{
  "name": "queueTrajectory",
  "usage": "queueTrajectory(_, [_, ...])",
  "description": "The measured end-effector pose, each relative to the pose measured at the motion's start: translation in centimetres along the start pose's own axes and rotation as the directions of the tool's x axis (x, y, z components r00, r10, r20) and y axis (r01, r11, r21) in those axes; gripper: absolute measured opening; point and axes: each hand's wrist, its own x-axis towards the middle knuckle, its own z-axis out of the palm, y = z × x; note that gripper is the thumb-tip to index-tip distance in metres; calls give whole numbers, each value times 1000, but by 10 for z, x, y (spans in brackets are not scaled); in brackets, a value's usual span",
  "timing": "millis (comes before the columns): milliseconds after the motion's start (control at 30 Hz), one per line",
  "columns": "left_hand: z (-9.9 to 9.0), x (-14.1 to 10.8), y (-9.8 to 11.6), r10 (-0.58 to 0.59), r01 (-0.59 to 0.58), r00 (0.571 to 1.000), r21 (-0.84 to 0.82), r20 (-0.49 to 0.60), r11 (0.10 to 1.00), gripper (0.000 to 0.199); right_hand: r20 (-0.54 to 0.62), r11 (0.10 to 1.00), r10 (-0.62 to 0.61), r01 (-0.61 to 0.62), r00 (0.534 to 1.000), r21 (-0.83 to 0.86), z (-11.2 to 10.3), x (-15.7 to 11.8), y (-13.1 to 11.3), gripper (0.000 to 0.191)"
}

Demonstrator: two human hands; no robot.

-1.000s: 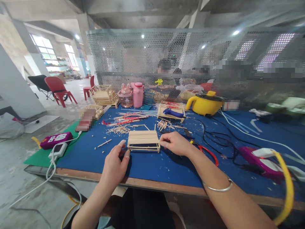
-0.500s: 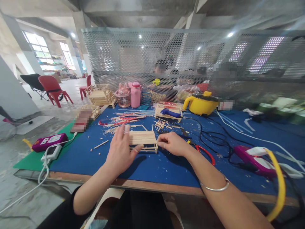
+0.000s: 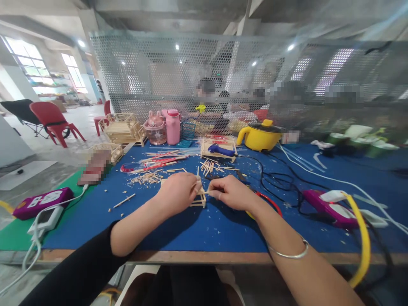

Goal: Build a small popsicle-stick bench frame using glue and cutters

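The small model made of wooden sticks (image 3: 199,200) lies on the blue mat, mostly covered by my left hand (image 3: 178,193). The fingers of that hand are bent in and closed at the model's right end; what they pinch is hidden. From the right, my right hand (image 3: 228,192) comes to the same corner, with thumb and forefinger pinched on a thin wooden stick (image 3: 206,193). The two sets of fingertips are close together. Behind the model lie a heap of short stick pieces (image 3: 145,178) and a bundle of cut sticks (image 3: 208,166).
A blue glue gun (image 3: 221,150) rests on another stick model (image 3: 204,151). Red-handled pliers (image 3: 270,203) lie beyond my right wrist. A yellow pot (image 3: 261,137), pink bottle (image 3: 173,127), purple power strip (image 3: 328,208), cables and a phone (image 3: 95,166) surround the work area.
My left hand has gone from spread out flat over the model to closed at its right corner, near my right fingertips. The view has shifted slightly to the right.
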Motion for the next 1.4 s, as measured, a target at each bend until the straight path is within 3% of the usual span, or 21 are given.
queueTrajectory(100, [2, -3, 1, 23, -24, 992, -7, -122, 1000, 29, -82, 995, -77, 71, 994, -74, -3, -3, -3, 19])
queueTrajectory(300, [15, -10, 7, -45, 46, 997, 28, -62, 999, 27, -206, 953, -203, 145, 957, -266, 11, -2, -18, 26])
queueTrajectory(433, [11, -10, 1, -58, 59, 997, 21, -48, 998, 26, -227, 954, -215, 156, 950, -255, 10, 0, -20, 26])
queueTrajectory(533, [5, -11, -11, -88, 91, 986, 12, -140, 996, 26, -359, 988, -104, 55, 928, -144, -2, -1, -9, 31])
queueTrajectory(600, [1, -11, -20, -131, 134, 961, -6, -242, 991, 28, -378, 979, 74, -140, 923, -150, -10, -3, 3, 49])
queueTrajectory(667, [-2, -11, -29, -175, 173, 928, -35, -328, 984, 30, -223, 904, 287, -340, 932, -258, -12, -5, 15, 66])
queueTrajectory(767, [-1, -10, -38, -224, 214, 895, -69, -386, 974, 30, 14, 823, 459, -420, 888, -384, -8, -7, 26, 84])
queueTrajectory(833, [0, -9, -40, -233, 217, 887, -86, -398, 972, 29, 29, 813, 478, -430, 878, -392, -4, -8, 29, 81])
queueTrajectory(1000, [4, -9, -41, -246, 210, 880, -131, -407, 969, 28, -99, 748, 559, -552, 823, -368, -5, -5, 29, 67])
queueTrajectory(1267, [5, -10, -40, -289, 220, 877, -216, -383, 951, 26, -194, 743, 490, -524, 850, -417, -6, -1, 23, 60])
queueTrajectory(1400, [6, -11, -40, -322, 230, 867, -268, -381, 936, 26, -269, 760, 486, -554, 831, -339, -9, -2, 21, 56])
